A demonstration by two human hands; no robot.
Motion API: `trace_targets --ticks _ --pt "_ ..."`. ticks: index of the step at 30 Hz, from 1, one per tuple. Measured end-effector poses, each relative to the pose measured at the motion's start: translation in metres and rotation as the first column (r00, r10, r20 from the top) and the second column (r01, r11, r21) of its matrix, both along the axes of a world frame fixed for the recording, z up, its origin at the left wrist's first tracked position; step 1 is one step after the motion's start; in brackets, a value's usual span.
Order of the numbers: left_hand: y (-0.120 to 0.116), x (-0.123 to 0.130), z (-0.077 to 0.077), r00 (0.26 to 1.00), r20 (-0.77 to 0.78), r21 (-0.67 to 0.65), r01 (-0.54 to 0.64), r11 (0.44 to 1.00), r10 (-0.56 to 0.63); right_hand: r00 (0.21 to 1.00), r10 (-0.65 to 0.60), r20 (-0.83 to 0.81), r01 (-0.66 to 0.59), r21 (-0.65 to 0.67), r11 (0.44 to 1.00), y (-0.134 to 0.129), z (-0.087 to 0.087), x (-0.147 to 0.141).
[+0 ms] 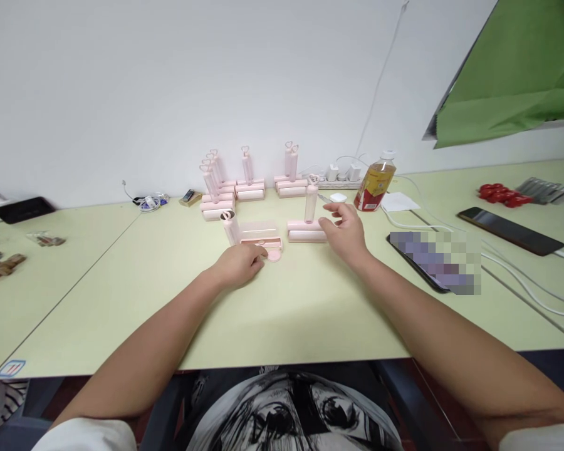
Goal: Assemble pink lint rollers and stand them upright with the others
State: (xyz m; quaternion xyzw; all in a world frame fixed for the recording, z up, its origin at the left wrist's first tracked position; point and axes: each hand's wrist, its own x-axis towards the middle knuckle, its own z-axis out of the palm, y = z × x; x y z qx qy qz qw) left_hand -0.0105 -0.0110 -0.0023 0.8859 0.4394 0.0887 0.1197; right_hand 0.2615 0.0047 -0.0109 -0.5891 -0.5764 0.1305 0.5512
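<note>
My left hand (239,265) rests on the table with its fingers curled together at the near edge of an open pink case (262,243). A small round pink piece (274,255) lies by those fingertips. Behind this hand a pink tube (230,229) with a dark top stands tilted. My right hand (346,233) has thumb and fingers apart, with nothing between them. Its thumb is close to the right end of a closed pink case (305,232). Another pink tube (311,204) with a loop top stands upright behind that case.
Several pink cases (250,190) with heart-topped tubes (247,165) stand along the wall. A drink bottle (376,181), a power strip (336,184), a phone (432,263) and white cables lie to the right. A second phone (510,230) and red pieces (504,194) are farther right.
</note>
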Motion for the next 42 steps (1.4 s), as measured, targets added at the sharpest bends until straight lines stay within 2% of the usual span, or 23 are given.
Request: trace_targets --ticks 1,3,6,9,13,16,18,20,22,25,29,31,33,34,36,38,42 --pt "0.000 0.000 0.000 1.000 0.003 0.004 0.005 1.000 -0.005 0.999 -0.035 0.038 0.037 -0.027 0.999 0.005 -0.002 0.005" --pt "0.001 -0.001 0.000 1.000 0.011 0.001 0.005 1.000 -0.005 0.997 -0.019 0.079 0.031 -0.143 0.989 0.013 -0.007 0.012" --pt "0.000 -0.001 0.001 0.999 0.050 -0.009 -0.013 1.000 0.014 0.994 0.103 0.027 -0.087 -0.345 0.935 0.017 -0.014 0.015" --pt "-0.002 0.000 0.004 0.995 0.102 0.000 -0.018 1.000 0.018 0.983 0.184 -0.016 -0.174 -0.416 0.893 0.015 -0.014 0.015" --pt "-0.004 0.001 0.008 0.992 0.126 0.021 -0.005 1.000 0.002 0.962 0.268 0.047 -0.224 -0.425 0.877 0.011 -0.012 0.016" --pt "-0.003 0.001 0.007 0.990 0.140 0.026 -0.009 1.000 0.005 0.965 0.256 0.054 -0.211 -0.413 0.886 0.012 -0.012 0.016" --pt "-0.002 0.001 0.006 0.985 0.172 0.031 -0.025 0.999 0.019 0.978 0.207 -0.038 -0.207 -0.351 0.913 0.014 -0.012 0.016" --pt "-0.002 0.001 0.005 0.973 0.226 0.042 -0.046 0.998 0.036 0.966 0.182 -0.182 -0.222 -0.232 0.947 0.016 -0.010 0.015" --pt "-0.002 0.001 0.005 0.954 0.295 0.055 -0.072 0.996 0.053 0.919 0.235 -0.316 -0.277 -0.096 0.956 0.014 -0.006 0.013" --pt "-0.002 0.002 0.005 0.906 0.417 0.063 -0.100 0.993 0.065 0.814 0.381 -0.439 -0.417 0.015 0.909 0.004 0.002 0.010" --pt "0.000 0.001 0.002 0.783 0.618 0.039 -0.114 0.993 0.066 0.684 0.484 -0.546 -0.581 -0.007 0.814 -0.015 0.009 0.000" --pt "-0.001 0.002 -0.001 0.705 0.709 -0.015 -0.016 1.000 0.022 0.615 0.523 -0.590 -0.666 -0.034 0.745 -0.023 0.009 -0.007" --pt "-0.003 0.005 -0.004 0.635 0.772 -0.091 0.142 0.986 -0.021 0.575 0.543 -0.612 -0.727 -0.076 0.683 -0.028 0.007 -0.013" --pt "-0.005 0.008 -0.005 0.612 0.791 -0.130 0.207 0.970 -0.025 0.565 0.547 -0.618 -0.747 -0.102 0.656 -0.030 0.006 -0.016" --pt "-0.010 0.013 -0.007 0.595 0.803 -0.202 0.263 0.943 0.006 0.553 0.549 -0.627 -0.775 -0.147 0.614 -0.033 0.003 -0.020" --pt "-0.013 0.018 -0.008 0.591 0.804 -0.251 0.254 0.934 0.055 0.542 0.550 -0.636 -0.791 -0.165 0.589 -0.034 0.001 -0.024" --pt "-0.016 0.024 -0.005 0.512 0.850 -0.283 0.240 0.929 0.127 0.527 0.514 -0.677 -0.784 -0.153 0.602 -0.035 -0.003 -0.030"
